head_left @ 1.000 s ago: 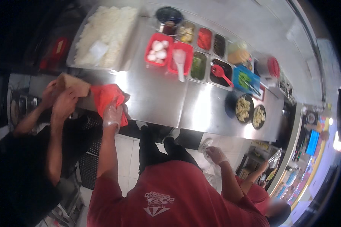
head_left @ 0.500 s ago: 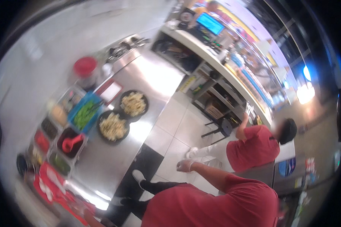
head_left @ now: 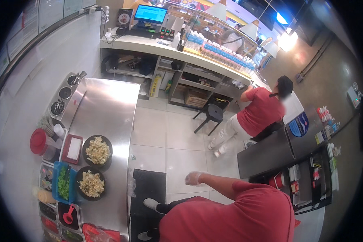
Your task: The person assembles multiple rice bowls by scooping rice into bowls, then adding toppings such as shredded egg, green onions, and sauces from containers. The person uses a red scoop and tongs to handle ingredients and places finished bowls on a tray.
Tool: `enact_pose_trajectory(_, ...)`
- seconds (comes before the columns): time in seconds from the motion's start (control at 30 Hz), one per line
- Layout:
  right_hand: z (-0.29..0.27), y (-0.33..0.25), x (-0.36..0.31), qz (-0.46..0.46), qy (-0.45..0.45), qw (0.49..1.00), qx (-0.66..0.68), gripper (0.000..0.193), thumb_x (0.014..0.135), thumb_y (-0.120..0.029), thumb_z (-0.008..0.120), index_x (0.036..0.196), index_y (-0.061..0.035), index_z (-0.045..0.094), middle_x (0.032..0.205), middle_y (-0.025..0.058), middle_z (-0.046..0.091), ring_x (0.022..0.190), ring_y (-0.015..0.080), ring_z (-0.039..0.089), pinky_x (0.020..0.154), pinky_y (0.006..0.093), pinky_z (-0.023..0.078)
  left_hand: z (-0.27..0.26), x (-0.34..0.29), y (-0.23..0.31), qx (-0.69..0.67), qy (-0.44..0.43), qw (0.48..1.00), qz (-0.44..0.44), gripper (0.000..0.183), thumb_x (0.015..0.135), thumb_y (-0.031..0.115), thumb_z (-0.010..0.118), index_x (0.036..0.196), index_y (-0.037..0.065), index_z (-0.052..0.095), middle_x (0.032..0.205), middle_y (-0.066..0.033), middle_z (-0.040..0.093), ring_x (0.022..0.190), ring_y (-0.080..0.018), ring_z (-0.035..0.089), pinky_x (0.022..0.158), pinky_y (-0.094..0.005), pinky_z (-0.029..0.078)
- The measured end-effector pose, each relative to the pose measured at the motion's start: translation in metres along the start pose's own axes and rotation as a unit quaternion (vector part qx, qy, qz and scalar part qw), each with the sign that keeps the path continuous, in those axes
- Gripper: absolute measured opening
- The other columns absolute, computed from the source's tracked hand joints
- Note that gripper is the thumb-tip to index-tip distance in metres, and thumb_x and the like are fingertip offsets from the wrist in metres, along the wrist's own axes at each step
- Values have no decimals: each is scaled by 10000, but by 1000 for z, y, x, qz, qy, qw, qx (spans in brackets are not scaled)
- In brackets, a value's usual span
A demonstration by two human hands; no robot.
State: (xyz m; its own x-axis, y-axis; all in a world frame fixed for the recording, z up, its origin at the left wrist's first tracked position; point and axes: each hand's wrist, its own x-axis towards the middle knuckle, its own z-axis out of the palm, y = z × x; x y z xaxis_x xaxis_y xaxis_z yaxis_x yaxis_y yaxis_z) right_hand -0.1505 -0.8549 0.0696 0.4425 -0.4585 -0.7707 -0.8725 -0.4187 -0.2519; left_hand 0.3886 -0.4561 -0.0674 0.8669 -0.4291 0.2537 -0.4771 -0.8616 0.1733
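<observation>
My right hand [head_left: 194, 178], in a clear loose glove, hangs over the floor with its fingers loosely curled and nothing visible in it. At the bottom left a red plastic sheet or tray [head_left: 93, 231] shows on the steel counter [head_left: 105, 94]. A see-through patch lies over it; I cannot tell whether this is my gloved left hand. Two dark round plates [head_left: 110, 142] stand on the counter, each with a heap of pale chopped food [head_left: 91, 184]. Beside them is a blue bin [head_left: 73, 189] of lettuce [head_left: 63, 183]. A red scoop [head_left: 68, 215] rests in a metal pan.
A red tray [head_left: 65, 155] and a red-lidded jar [head_left: 38, 142] stand along the wall. Farther off, a co-worker in red [head_left: 259, 115] stands at the white service counter [head_left: 149, 45]. A black stool [head_left: 213, 113] and a grey fridge [head_left: 266, 151] flank the tiled floor.
My view has turned and lifted, so the counter now runs nearly upright at the left. The blurred left hand by the red thing has slid to or past the lower edge. My right hand stays low.
</observation>
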Motion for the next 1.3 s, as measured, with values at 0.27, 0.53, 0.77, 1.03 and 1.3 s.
enact_pose_trajectory(0.27,13,24,25,-13,-76,992,-96,424,926,-353,548,1129,-33,737,1118,195,739,1009,382,700,923,463,542,26,26,19,-191,-55,979,-40,693,958,207,618,1587,61,368,1532,-194,511,1360,-355,532,1126,-407,454)
enact_pose_trajectory(0.53,12,2,32,73,-92,964,238,400,1003,-296,609,1240,22,656,1014,124,738,799,193,696,715,354,574,-52,83,94,-126,-229,964,-55,742,956,322,595,1610,121,309,1594,-191,419,1258,-420,601,1035,-505,505)
enact_pose_trajectory(0.77,24,32,12,160,-79,949,261,388,989,-313,627,1209,3,674,952,120,741,763,196,711,656,347,563,-51,91,120,-135,-223,961,-87,691,994,379,532,1615,153,327,1566,-209,460,1326,-393,559,1072,-475,500)
enact_pose_trajectory(1.03,40,43,14,207,-114,926,293,405,979,-309,646,1247,-7,616,991,134,719,766,234,695,651,368,553,-75,-92,223,-227,-457,811,285,629,923,314,639,1523,234,467,1349,-184,568,1121,-394,660,936,-476,569)
enact_pose_trajectory(1.3,24,28,46,167,-83,928,324,393,983,-294,635,1261,-17,612,972,135,726,753,222,698,631,362,543,-157,-62,83,-369,-208,884,-198,564,937,169,612,1495,196,538,1272,-169,631,1150,-342,641,1000,-422,517)
